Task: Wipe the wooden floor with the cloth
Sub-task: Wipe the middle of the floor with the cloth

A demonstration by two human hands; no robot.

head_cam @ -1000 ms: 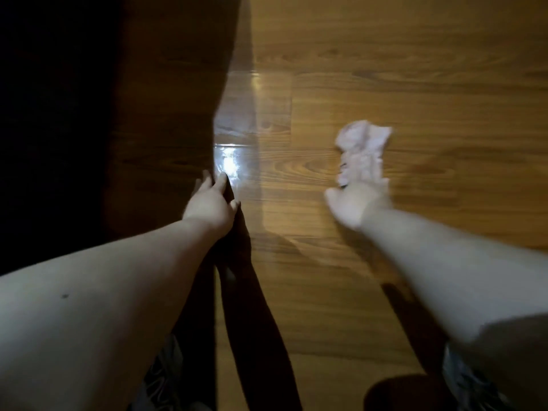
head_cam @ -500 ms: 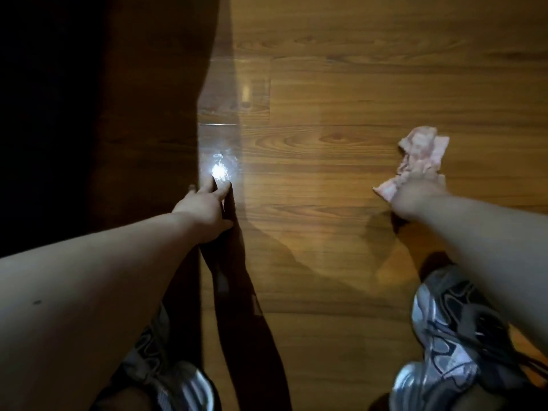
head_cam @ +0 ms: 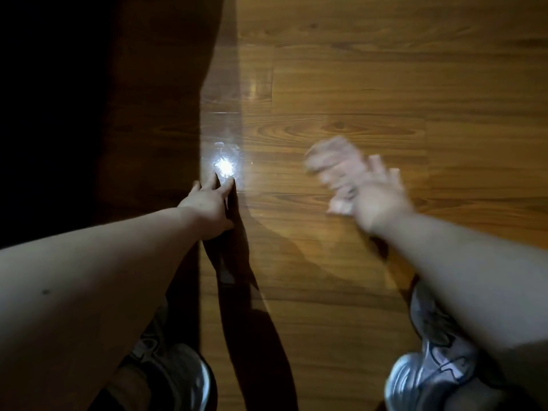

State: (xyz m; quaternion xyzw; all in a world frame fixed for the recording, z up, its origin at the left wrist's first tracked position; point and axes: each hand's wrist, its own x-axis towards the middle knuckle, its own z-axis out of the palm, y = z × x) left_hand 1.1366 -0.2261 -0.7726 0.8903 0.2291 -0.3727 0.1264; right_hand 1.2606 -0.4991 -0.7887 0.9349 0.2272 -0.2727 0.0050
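Note:
A crumpled pale pink cloth (head_cam: 332, 163) lies on the wooden floor (head_cam: 385, 84), blurred by motion. My right hand (head_cam: 376, 200) holds its near end against the boards at centre right. My left hand (head_cam: 209, 203) rests on the floor at centre left, fingers straight and spread, just short of a bright glare spot (head_cam: 224, 167). The right hand's fingers are smeared, so their exact lie is unclear.
Two grey sneakers show at the bottom, one at left (head_cam: 178, 378) and one at right (head_cam: 427, 372). The left third of the floor is in deep shadow. Lit plank flooring stretches ahead and to the right.
My right hand has swept the cloth leftwards from the right side towards the centre. My left hand has stayed planted on the floor.

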